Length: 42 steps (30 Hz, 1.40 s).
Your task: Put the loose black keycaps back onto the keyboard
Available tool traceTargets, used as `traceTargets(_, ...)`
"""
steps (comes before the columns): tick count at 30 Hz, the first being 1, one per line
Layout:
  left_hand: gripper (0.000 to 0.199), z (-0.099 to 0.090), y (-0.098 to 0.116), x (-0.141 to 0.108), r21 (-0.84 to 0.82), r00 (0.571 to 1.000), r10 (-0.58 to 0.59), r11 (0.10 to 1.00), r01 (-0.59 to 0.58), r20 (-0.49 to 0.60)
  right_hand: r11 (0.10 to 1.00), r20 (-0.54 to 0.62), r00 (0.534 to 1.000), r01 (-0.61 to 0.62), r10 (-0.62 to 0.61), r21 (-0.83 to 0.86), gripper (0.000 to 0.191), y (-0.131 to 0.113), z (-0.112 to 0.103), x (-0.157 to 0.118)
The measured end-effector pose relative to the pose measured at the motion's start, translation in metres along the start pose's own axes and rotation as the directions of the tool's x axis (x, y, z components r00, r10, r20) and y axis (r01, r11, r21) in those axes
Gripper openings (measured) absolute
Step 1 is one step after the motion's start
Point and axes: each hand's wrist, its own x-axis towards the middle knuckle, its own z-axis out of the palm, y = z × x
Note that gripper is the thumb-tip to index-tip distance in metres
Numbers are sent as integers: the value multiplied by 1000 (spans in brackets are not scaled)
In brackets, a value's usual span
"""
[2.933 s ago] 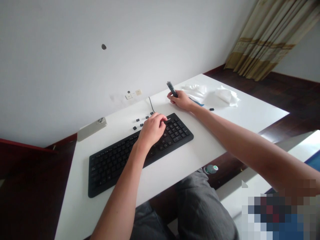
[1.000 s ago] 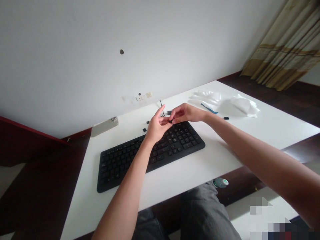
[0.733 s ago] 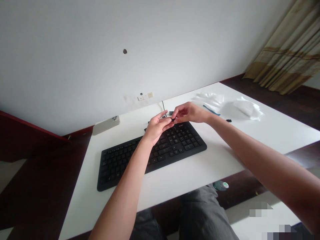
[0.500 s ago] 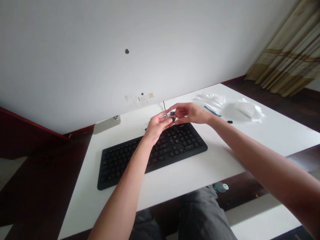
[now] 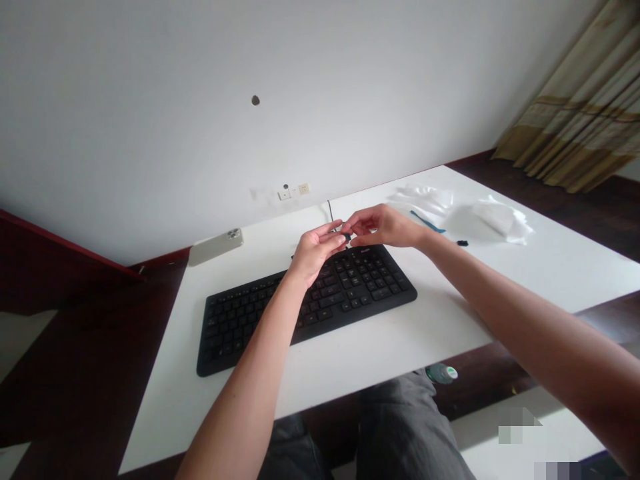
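Observation:
My left hand [image 5: 315,252] and my right hand [image 5: 383,225] meet in the air just above the far edge of a black computer keyboard [image 5: 305,310]. Between their fingertips sits a small black piece [image 5: 346,236], mostly hidden by my fingers, possibly a keycap. My right thumb and fingers pinch it, while my left fingertips lie against it. Another loose black keycap [image 5: 463,243] rests on the white desk [image 5: 380,353] to the right of my right wrist.
A crumpled white plastic sheet [image 5: 503,221] and a blue strip [image 5: 427,222] lie at the desk's far right. A phone [image 5: 216,247] sits at the back left, a thin black cable [image 5: 329,211] rises by the wall, and a bottle [image 5: 443,373] stands below the front edge.
Over the earlier frames my left hand has lifted off the keyboard, and my right hand has moved left to meet it. The dark handheld object is no longer visible. The hands have barely moved in the last second.

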Motion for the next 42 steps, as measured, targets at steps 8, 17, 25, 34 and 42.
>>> traceTargets(8, 37, 0, 1, -1, -16, 1000, -20, 1000, 20, 14, 1000, -11, 1000, 9, -9, -8, 36, -2, 2, 0)
traceTargets(17, 36, 1, -1, 0, -21, 1000, -18, 1000, 18, 12, 1000, -2, 1000, -4, 4, -20, 36, 0, 2, -1)
traceTargets(25, 40, -1, -2, 0, -4, 1000, -1, 1000, 2, 23, 999, 1, 1000, 7, -7, -47, 36, -1, 2, 0)
traceTargets(34, 50, 1, -1, -1, 34, 1000, 27, 999, -28, 10, 990, -62, 998, 2, -11, -143, 35, -11, 5, -3)
traceTargets(42, 31, -49, 47, -18, 610, 892, 444, 730, -307, -83, 979, -139, 990, -54, 27, -195, 39, 1, 2, 0)
